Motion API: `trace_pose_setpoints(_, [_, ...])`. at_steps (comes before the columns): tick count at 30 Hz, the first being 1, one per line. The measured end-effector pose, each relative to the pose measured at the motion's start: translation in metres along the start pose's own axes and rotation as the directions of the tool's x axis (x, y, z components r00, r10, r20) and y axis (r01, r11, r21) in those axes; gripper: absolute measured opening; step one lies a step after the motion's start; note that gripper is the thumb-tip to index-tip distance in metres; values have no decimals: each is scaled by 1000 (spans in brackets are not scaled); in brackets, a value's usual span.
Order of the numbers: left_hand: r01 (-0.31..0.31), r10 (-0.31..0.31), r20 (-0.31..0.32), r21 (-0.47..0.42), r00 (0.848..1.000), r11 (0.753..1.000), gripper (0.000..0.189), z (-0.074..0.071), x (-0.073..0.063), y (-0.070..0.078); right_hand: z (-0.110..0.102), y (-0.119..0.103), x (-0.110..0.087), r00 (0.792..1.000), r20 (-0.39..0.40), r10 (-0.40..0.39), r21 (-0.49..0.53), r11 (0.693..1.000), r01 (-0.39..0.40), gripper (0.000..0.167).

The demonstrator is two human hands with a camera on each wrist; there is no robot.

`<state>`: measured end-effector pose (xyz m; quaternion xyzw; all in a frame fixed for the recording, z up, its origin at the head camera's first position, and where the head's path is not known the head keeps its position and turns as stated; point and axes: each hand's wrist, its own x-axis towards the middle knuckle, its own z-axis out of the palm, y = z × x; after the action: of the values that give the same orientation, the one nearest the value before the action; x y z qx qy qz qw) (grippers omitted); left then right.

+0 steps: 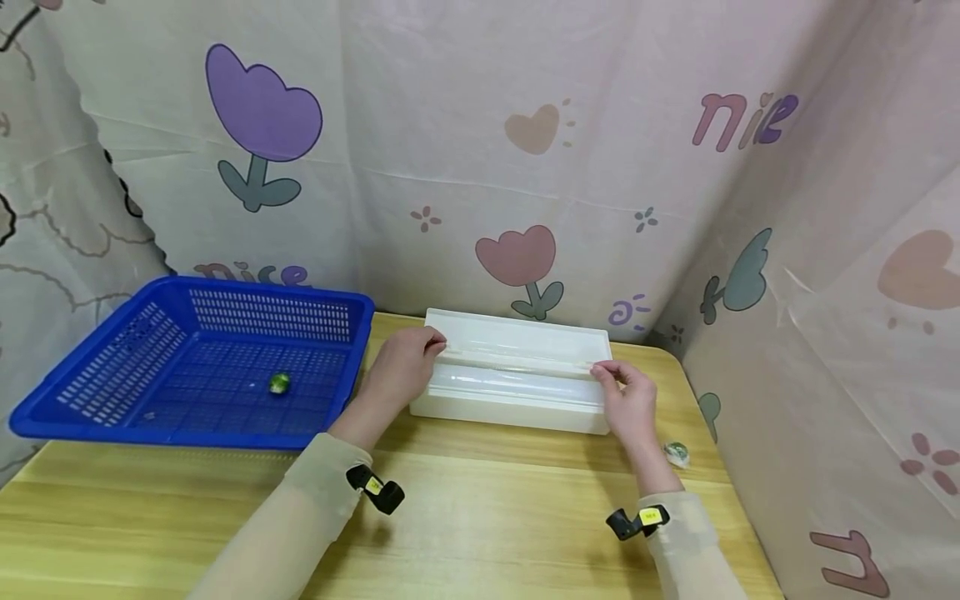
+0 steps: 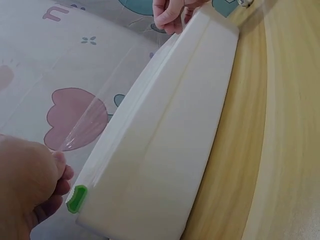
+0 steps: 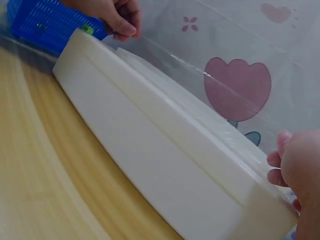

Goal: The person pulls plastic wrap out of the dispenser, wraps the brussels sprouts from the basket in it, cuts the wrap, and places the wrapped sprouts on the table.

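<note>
Both hands point(image 1: 402, 364) point(image 1: 631, 402) in tight pinches on clear film point(image 2: 82, 127) above a white box point(image 1: 510, 411)

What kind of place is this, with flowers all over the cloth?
Probably an indoor table corner for wrapping things. A wood-grain table holds a blue basket and a white box of clear film, with flower-printed cloth hanging behind.

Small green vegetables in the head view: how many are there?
2: one vegetable inside the blue basket, the other vegetable on the table near its right edge. More could be hidden behind the white box.
</note>
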<state>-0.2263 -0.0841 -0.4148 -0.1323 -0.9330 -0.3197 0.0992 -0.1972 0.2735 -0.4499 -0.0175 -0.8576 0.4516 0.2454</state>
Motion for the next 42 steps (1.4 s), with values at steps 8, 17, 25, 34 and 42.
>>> trace_pose_setpoints(8, [25,-27,-22,-108,999,994,11,0,1,-2,-5,-4,2,999,29,28,24,999,-28,10])
trace_pose_setpoints(17, [67,-67,3,-180,998,981,12,-6,5,3,-11,-6,8,999,38,10,-4,1000,-10,9])
trace_pose_setpoints(25, [54,-48,40,-184,998,982,10,-22,10,8,-21,-13,15,998,59,-31,-8,999,32,10])
trace_pose_setpoints(34, [10,-4,36,-184,999,983,13,-35,18,11,-30,-20,21,992,87,-93,-8,996,94,11])
trace_pose_setpoints(42, [0,14,65,-208,998,978,14,-48,28,16,-39,-28,31,987,95,-126,3,992,126,11])
